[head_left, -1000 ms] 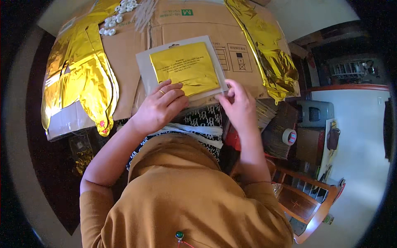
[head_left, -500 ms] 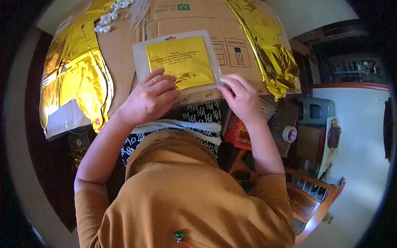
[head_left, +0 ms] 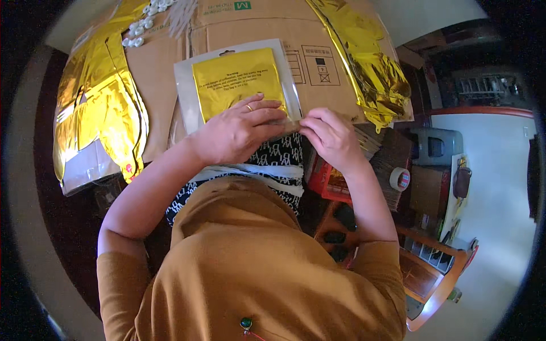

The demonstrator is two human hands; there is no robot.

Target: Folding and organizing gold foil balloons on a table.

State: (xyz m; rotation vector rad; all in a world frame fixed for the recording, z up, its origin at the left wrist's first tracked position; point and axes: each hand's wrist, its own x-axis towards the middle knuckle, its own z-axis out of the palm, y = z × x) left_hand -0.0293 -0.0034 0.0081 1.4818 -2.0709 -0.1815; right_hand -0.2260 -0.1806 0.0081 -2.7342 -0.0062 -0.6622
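Observation:
A clear plastic bag [head_left: 185,85] with a hang hole at its far edge lies on cardboard. Inside it is a folded sheet of gold foil [head_left: 236,74], with small dark print seen through the front. My left hand [head_left: 242,128] lies across the bag's near part, fingers stretched toward its right side; a ring is on one finger. At the near right corner my right hand [head_left: 330,136] pinches the bag's edge between thumb and fingers. The left fingers cover part of the bag's near edge.
Brown cardboard [head_left: 256,25] covers the work surface. Gold foil pieces lie at left [head_left: 108,108] and right [head_left: 369,57]. Several white caps [head_left: 136,28] and pale thin strips [head_left: 182,17] sit at the far left. A tape roll [head_left: 400,179] and a red box [head_left: 324,179] are at right.
My left hand has moved right and nearer, along the bag's near edge. The right hand keeps its pinch at the corner. The whole view has shifted slightly.

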